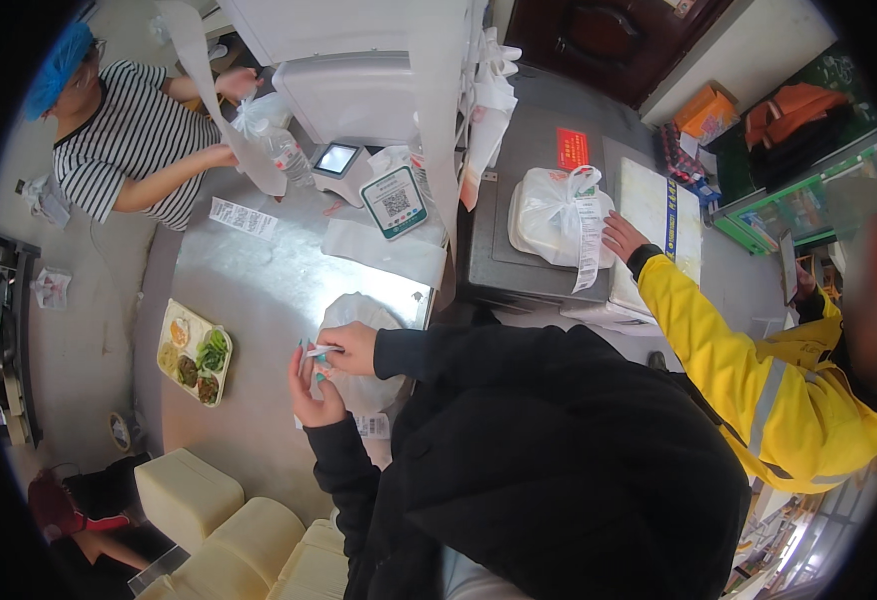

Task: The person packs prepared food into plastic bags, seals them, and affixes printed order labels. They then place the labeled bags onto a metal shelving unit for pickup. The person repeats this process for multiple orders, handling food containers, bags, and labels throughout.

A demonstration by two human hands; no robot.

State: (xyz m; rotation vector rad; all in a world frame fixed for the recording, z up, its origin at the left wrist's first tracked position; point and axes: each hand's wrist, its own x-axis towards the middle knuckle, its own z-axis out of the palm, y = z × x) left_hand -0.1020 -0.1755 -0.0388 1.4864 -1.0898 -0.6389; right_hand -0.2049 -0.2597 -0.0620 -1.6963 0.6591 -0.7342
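A white plastic bag (pixel 367 386) with something bulky inside sits at the near edge of the metal table (pixel 258 300). My right hand (pixel 354 349) pinches the bag's twisted handles (pixel 322 350) just above it. From below, my left hand (pixel 318 394) meets the same handles, its fingers raised beside them and its thumb lower, near the bag. A printed paper slip (pixel 373 426) pokes out under the bag. Farther off on the table is an uncovered compartment meal tray (pixel 195 354) with leafy greens and other foods.
Across the table, a person in a striped shirt (pixel 142 124) handles a tied bag (pixel 262 112). A person in a yellow jacket (pixel 761 405) touches another bagged box (pixel 551 217). Stacked pale containers (pixel 191 495), a scanner (pixel 337 161) and a code stand (pixel 395 202) are nearby.
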